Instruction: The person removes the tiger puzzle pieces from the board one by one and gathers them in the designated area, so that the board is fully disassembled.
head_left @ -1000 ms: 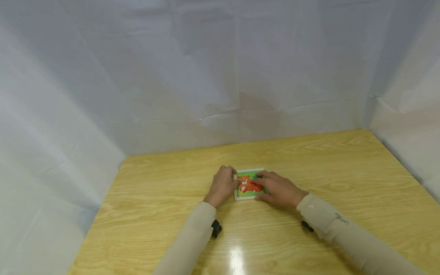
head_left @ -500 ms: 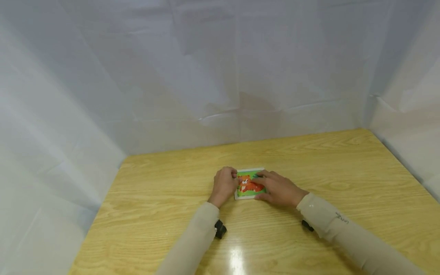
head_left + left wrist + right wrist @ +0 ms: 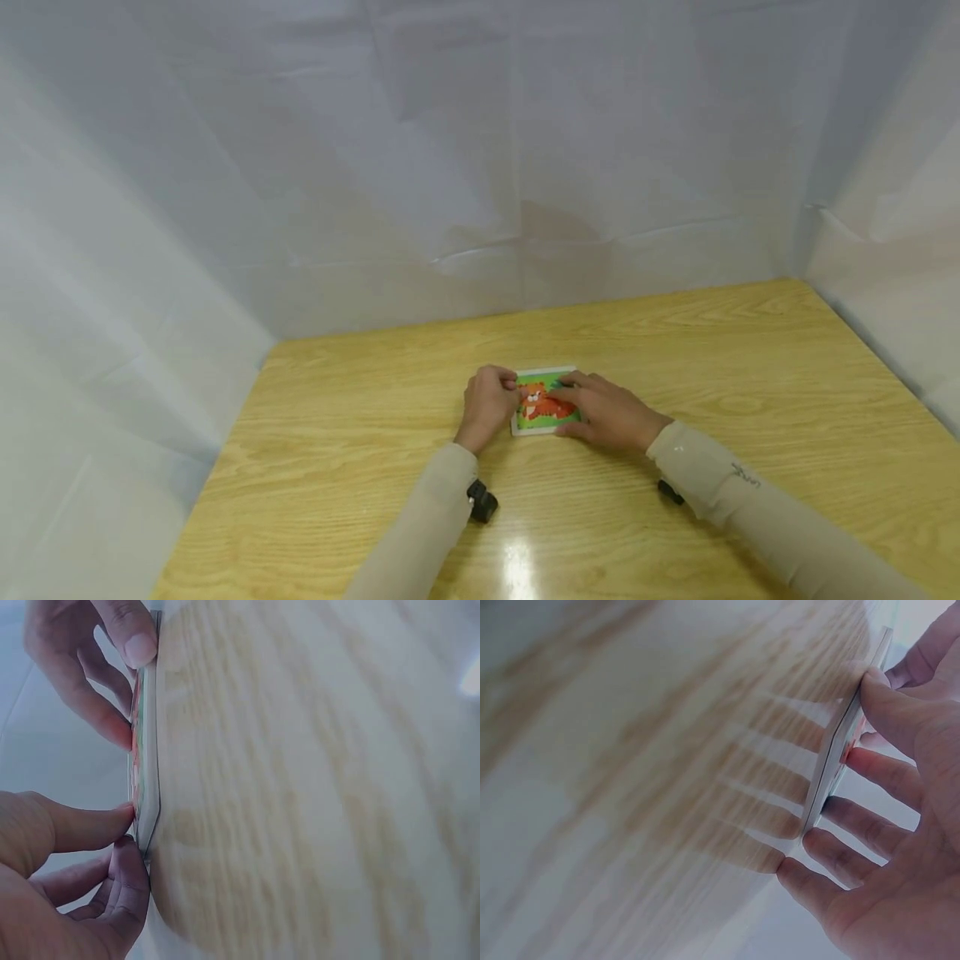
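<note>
A yellowish wood-grain desk (image 3: 337,433) with a glossy top stands before creased white sheeting (image 3: 375,167), which hangs behind it and along both sides. A bright light reflection (image 3: 517,567) shines on the near part of the desktop, and soft shadows mark the rear sheeting.

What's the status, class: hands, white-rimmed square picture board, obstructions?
Left hand pinching left edge, right hand gripping right side; board flat on yellow wood-grain table; no obstruction seen.
</note>
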A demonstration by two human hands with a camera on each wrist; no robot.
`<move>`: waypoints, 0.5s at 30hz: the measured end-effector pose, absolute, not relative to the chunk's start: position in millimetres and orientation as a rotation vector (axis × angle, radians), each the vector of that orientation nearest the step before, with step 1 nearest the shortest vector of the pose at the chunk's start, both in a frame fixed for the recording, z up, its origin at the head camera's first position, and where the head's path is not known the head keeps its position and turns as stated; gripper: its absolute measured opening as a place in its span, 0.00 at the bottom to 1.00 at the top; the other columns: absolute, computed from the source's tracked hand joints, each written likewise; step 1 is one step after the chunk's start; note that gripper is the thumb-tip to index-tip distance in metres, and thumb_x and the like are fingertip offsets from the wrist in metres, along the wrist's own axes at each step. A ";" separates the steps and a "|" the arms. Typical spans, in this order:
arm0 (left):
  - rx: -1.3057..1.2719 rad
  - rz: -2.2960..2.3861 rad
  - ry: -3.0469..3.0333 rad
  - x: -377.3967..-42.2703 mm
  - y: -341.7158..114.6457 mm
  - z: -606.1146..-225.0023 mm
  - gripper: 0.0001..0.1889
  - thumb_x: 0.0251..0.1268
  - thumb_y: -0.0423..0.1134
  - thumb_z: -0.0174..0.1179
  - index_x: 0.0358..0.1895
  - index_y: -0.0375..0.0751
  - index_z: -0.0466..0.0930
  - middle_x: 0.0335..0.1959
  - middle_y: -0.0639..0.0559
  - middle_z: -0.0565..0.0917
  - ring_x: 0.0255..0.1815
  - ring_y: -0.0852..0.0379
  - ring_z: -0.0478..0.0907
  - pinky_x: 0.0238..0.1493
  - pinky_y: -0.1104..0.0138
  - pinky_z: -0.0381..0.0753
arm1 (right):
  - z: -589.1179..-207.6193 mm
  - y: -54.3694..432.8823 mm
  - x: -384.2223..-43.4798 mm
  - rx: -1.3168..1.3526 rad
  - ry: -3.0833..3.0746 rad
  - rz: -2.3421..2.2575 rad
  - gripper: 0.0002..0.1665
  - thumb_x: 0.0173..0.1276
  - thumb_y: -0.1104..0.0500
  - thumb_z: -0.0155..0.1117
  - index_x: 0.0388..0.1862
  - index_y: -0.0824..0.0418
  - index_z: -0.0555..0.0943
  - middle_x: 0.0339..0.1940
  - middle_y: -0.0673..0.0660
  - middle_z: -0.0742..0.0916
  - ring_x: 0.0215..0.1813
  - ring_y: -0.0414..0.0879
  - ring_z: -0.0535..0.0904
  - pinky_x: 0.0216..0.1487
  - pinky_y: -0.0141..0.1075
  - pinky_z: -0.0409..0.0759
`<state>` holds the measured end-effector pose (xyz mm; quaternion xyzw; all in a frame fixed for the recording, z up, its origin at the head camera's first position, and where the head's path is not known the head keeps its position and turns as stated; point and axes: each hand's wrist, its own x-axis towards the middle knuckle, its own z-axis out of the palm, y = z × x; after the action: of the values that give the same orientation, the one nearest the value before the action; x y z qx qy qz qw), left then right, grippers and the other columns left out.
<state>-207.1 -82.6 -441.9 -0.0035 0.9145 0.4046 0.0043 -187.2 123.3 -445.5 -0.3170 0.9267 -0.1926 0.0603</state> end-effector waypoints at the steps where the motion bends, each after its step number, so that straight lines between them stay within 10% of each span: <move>1: -0.027 1.277 2.857 -207.4 -82.5 -442.0 0.14 0.59 0.32 0.74 0.47 0.31 0.87 0.34 0.48 0.86 0.35 0.56 0.82 0.40 0.62 0.83 | -445.5 123.2 -187.3 -0.961 2.804 -0.582 0.35 0.71 0.45 0.68 0.70 0.63 0.76 0.70 0.67 0.74 0.70 0.63 0.71 0.64 0.56 0.74; 15: -0.096 1.313 2.766 -208.3 -82.1 -439.8 0.15 0.60 0.30 0.72 0.49 0.30 0.84 0.39 0.45 0.84 0.41 0.51 0.81 0.45 0.60 0.82 | -443.5 122.9 -187.7 -0.960 2.806 -0.565 0.36 0.71 0.44 0.68 0.70 0.62 0.75 0.69 0.66 0.75 0.68 0.62 0.72 0.62 0.56 0.75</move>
<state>-208.3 -82.1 -439.8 -0.0313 0.9023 0.4283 0.0390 -187.7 122.9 -443.5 -0.3173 0.9277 -0.1869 0.0612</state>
